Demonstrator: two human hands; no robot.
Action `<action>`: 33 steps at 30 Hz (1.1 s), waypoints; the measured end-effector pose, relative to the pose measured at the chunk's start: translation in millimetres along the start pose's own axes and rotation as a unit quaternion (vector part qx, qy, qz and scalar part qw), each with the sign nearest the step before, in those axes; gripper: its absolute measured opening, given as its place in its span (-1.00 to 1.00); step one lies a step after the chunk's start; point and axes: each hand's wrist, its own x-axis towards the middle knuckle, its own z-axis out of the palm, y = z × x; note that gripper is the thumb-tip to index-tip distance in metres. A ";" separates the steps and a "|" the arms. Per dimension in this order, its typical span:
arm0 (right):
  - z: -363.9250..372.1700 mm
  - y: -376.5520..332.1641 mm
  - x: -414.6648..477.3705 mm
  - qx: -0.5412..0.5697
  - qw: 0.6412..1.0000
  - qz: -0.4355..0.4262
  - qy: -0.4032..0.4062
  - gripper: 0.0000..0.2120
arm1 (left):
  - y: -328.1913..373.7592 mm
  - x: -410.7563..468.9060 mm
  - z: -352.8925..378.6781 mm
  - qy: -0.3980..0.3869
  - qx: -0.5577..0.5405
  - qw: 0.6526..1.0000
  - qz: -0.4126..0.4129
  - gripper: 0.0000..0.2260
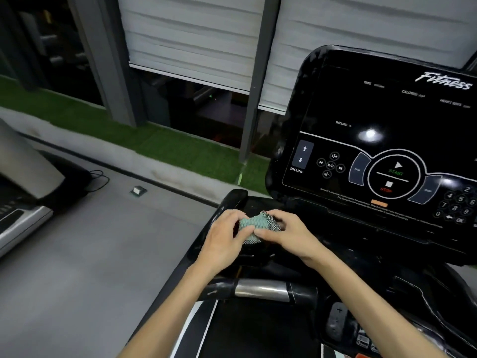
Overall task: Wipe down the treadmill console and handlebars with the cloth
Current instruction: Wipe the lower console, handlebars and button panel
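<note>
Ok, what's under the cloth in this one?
The green cloth, bunched between the left hand and right hand, sits over the treadmill's black handlebar, just below the console. The spot directly beneath is covered by cloth and fingers, so contact cannot be told.

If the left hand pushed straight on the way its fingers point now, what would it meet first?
The cloth that the left hand pinches, then almost at once the right hand gripping it from the other side. The console lies beyond, though depth is unclear.
</note>
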 end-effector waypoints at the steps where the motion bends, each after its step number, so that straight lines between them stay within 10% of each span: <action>1: 2.6 0.3 3.8 -0.026 1.000 -0.007 -0.008 -0.75 | -4.7 -0.6 -3.0 -0.006 -0.013 1.000 -0.015 -0.82; 8: 32.7 5.9 35.8 0.030 0.994 0.042 -0.096 -0.52 | -45.2 -4.0 -12.8 0.020 -0.163 0.982 -0.090 -0.92; 17: 52.6 24.5 100.9 -0.104 0.989 0.104 0.025 -0.53 | -139.5 -70.2 -5.2 0.011 0.212 0.977 0.026 -0.51; 23: 62.5 25.8 142.8 -0.214 0.975 0.065 0.019 -0.70 | -159.3 -87.8 7.4 -0.053 0.215 0.975 -0.008 -0.28; 33: 67.7 40.4 222.7 -0.478 0.877 0.002 0.044 -0.58 | -168.1 -94.5 11.6 -0.040 0.299 0.953 0.001 -0.46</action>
